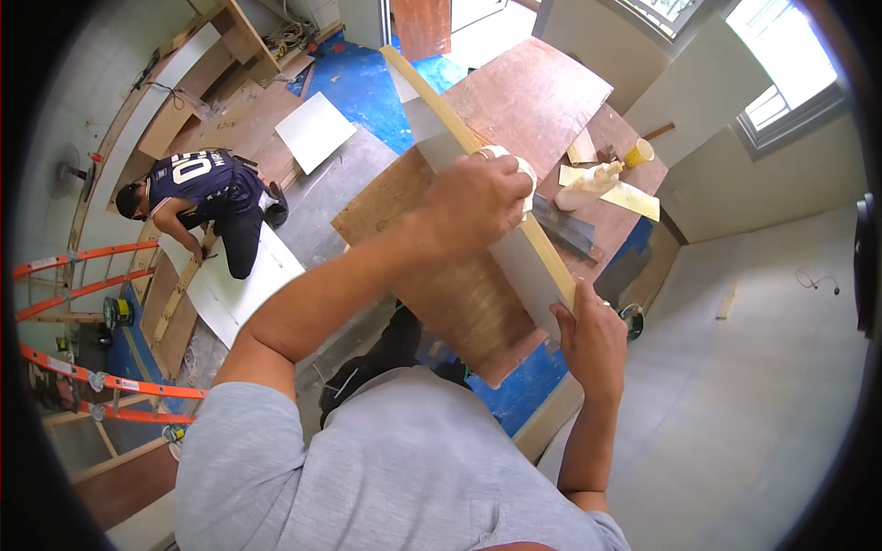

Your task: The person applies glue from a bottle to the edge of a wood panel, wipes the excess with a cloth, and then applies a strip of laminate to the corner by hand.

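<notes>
A long board with a white face (524, 275) and a yellowish edge (427, 92) stands on its side in front of me, over a brown wooden panel. My left hand (482, 197) is closed on a white crumpled cloth (526, 174), pressed against the board's upper edge; the hand is slightly blurred. Toward the board's near end, my right hand (593, 344) grips it, thumb on the white face and fingers on the far side. Right of the board, a white bottle (588, 186) lies on a yellowish strip (634, 198), near a yellow cup (638, 153).
A brown plywood sheet (528, 92) covers the work surface beyond the board. At the left, a person in a dark jersey (202, 188) bends over a white panel (248, 285). Orange ladder rails (119, 384) stand at the far left. Blue sheeting (358, 83) covers part of the floor.
</notes>
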Tool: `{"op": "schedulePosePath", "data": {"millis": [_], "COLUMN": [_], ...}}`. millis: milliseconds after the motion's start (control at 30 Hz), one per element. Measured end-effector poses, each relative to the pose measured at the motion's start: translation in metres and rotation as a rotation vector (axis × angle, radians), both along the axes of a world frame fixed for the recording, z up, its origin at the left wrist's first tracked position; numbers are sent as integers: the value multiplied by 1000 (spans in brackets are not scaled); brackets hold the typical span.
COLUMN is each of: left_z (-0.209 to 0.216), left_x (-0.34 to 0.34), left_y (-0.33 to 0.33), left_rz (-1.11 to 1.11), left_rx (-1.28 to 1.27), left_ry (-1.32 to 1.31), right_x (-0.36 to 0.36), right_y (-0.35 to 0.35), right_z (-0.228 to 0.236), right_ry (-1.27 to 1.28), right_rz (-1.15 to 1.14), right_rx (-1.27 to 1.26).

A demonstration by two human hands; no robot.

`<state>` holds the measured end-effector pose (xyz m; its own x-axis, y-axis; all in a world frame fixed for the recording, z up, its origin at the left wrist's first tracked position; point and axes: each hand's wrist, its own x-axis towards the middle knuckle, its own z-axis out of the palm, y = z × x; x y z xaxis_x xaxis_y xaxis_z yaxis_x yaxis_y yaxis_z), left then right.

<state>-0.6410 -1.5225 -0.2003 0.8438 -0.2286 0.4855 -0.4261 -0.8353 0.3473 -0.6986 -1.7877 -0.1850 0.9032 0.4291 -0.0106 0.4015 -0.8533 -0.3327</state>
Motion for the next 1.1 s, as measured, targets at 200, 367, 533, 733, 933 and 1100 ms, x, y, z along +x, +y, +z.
{"op": "schedulePosePath", "data": {"millis": [200, 367, 533, 733, 933, 1100], "left_z": [-3, 3, -6, -15, -19, -6], "left_x": [79, 121, 129, 14, 56, 132], "left_y": [147, 207, 206, -3, 64, 193], "left_rz": [451, 555, 679, 225, 372, 543], "left_rx": [61, 11, -110, -91, -117, 42], "left_ry": [188, 206, 221, 208, 314, 232], "right_x": [-8, -1, 2, 8, 5, 13], "right_y": [-2, -6, -4, -4, -9, -12], "right_z": [1, 2, -1, -1, -4, -1], "right_ry": [17, -20, 10, 26, -41, -46], "right_rz": [32, 43, 51, -17, 23, 43], "right_rx": [23, 24, -28, -47, 3, -4]}}
